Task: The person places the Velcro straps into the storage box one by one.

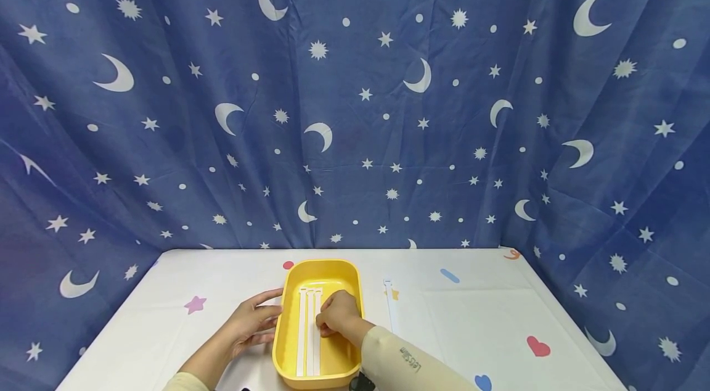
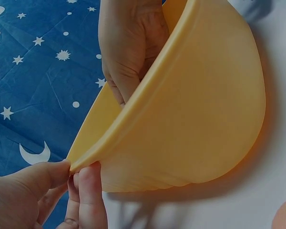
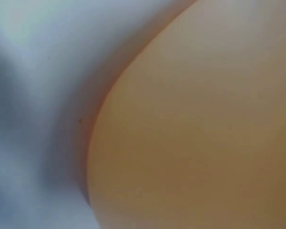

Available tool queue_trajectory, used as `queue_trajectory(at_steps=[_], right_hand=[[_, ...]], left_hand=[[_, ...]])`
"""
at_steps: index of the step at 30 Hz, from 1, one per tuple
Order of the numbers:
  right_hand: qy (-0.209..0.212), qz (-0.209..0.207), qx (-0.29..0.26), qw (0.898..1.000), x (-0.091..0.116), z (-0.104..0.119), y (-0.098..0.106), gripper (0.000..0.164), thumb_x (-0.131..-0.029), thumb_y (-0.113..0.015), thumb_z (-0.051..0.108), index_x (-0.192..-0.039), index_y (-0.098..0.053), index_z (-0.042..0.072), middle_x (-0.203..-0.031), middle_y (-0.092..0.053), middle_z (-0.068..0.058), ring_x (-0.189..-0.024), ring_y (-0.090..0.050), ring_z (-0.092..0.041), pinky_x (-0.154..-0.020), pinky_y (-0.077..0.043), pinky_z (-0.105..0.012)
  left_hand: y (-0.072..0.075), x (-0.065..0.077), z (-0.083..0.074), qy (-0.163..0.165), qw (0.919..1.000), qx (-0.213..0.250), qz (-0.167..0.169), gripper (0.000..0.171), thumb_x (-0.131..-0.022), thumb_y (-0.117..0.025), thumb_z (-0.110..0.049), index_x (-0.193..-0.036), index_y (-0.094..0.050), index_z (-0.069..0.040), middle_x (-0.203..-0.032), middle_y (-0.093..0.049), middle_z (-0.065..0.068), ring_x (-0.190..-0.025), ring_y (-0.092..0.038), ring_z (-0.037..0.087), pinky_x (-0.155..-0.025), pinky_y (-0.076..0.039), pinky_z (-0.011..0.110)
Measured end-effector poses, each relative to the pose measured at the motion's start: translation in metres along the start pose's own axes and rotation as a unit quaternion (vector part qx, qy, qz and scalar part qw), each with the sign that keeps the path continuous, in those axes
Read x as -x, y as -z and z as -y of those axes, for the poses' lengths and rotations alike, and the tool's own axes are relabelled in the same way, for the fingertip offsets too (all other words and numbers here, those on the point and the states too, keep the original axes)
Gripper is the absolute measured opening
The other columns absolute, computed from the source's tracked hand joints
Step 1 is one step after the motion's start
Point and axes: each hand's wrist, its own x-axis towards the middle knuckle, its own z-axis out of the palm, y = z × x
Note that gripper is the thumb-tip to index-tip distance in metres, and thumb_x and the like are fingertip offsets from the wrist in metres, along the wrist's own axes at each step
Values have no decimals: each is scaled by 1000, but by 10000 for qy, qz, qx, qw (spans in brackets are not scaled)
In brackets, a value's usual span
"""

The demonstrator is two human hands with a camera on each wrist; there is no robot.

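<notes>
A deep yellow plastic tray (image 1: 296, 267) stands at the front middle of the table. My left hand (image 1: 252, 320) is at its left side; in the left wrist view the thumb (image 2: 43, 176) and fingers pinch the rim. Inside the tray lie several white cable ties (image 1: 302, 332), lengthwise side by side, their slotted heads at the far end. My right hand (image 1: 339, 312) reaches into the tray with curled fingers, whose tips pinch the rightmost tie (image 1: 317, 348) near its middle; the grip is partly hidden. The right wrist view shows only the tray's blurred outer wall (image 3: 190, 133).
Another white cable tie (image 1: 389, 301) lies on the table to the right of the tray. A white tablecloth (image 1: 466, 323) with coloured shapes covers the table. Behind it hangs a blue curtain (image 1: 355, 156) with moons and stars. Small dark objects (image 1: 362, 382) show at the bottom edge.
</notes>
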Motion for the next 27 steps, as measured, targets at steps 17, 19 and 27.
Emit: queue_trajectory(at_steps=[17,19,27], right_hand=[[286,674,-29,9973,11,37,34,12,-72,-75,-7,-74,-65,0,-64,-65,-12,-61,-71,-32,-57,-63,-36],[293,795,-99,9964,12,43,44,10,-74,-73,-7,-77,-65,-1,-67,-65,-13,-61,-71,-32,-60,-63,-38],[115,474,-81,9988,1,55,95,11,-79,-73,-4,-87,-66,-5,-75,-64,-11,-55,-65,-15,-58,-63,-30]], left_hand=[[-1,0,-3,48,9999,-131,-65,50,-92,-67,-15,-140,-53,-10,-97,-64,9,-73,-66,13,-60,-63,32],[-1,1,-3,57,9999,-123,-69,50,-92,-67,-15,-140,-53,-10,-96,-64,9,-73,-66,12,-60,-63,32],[-2,1,-3,31,9999,-115,-45,50,-92,-67,-15,-140,-53,-10,-96,-65,9,-72,-65,12,-60,-63,32]])
